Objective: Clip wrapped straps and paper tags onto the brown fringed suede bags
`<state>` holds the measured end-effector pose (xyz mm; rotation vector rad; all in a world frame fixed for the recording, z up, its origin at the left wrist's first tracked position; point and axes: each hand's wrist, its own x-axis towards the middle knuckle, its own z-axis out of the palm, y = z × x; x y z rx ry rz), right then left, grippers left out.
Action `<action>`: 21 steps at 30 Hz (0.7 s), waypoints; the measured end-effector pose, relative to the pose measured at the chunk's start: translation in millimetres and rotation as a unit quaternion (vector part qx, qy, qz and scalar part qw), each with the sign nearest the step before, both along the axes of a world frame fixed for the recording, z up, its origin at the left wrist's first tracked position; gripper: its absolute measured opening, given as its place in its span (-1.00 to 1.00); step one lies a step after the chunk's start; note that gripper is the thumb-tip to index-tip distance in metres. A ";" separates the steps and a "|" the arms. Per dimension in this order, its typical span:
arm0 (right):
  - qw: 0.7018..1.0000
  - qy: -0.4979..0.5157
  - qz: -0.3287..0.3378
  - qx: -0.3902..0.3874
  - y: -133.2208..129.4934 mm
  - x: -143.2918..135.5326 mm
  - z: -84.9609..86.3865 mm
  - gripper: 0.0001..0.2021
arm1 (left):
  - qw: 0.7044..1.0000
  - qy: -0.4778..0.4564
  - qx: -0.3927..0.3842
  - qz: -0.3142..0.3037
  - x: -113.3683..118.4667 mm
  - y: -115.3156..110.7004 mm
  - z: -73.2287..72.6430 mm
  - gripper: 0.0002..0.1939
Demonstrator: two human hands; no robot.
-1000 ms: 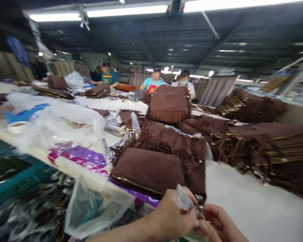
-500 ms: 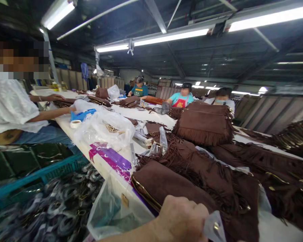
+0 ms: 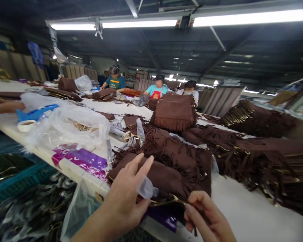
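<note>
A brown fringed bag (image 3: 164, 174) lies at the table's front edge, its gold zipper (image 3: 164, 201) toward me. My left hand (image 3: 127, 191) is spread over the bag's left part, fingers apart, thumb near the zipper. A small piece of clear plastic (image 3: 145, 188) sits between its thumb and fingers; whether the hand grips it I cannot tell. At the zipper's right end, my right hand (image 3: 204, 215) pinches the zipper pull, mostly hidden by the fingertips. A dark strip hangs below these fingers.
More fringed bags (image 3: 174, 112) are stacked behind and to the right. Plastic bags (image 3: 78, 121), a tape roll (image 3: 26, 125) and purple wrapping (image 3: 83, 159) lie leftward. A teal crate (image 3: 17, 185) of dark wrapped coils stands below. A co-worker's arm (image 3: 5, 107) reaches in; several people work beyond.
My view has turned right. My left hand has gone from a closed fist to spread fingers on the bag. My right hand has come into view at the zipper.
</note>
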<state>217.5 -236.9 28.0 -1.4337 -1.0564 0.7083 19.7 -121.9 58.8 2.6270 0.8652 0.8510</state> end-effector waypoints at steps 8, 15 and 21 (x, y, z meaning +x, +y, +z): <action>1.000 0.006 -0.021 -0.005 -8.3 -3.2 -5.3 -0.58 | 0.982 -0.067 0.158 0.083 -11.4 -9.6 9.6 -0.35; 1.000 -0.008 0.018 0.001 -11.5 4.2 -8.6 -0.66 | 0.986 0.164 -0.016 -0.041 -6.6 -6.9 -9.3 -0.70; 1.000 -0.012 -0.003 0.011 -13.3 -0.4 -10.3 -0.69 | 0.969 0.176 -0.169 -0.040 -5.2 -30.8 -37.9 -0.86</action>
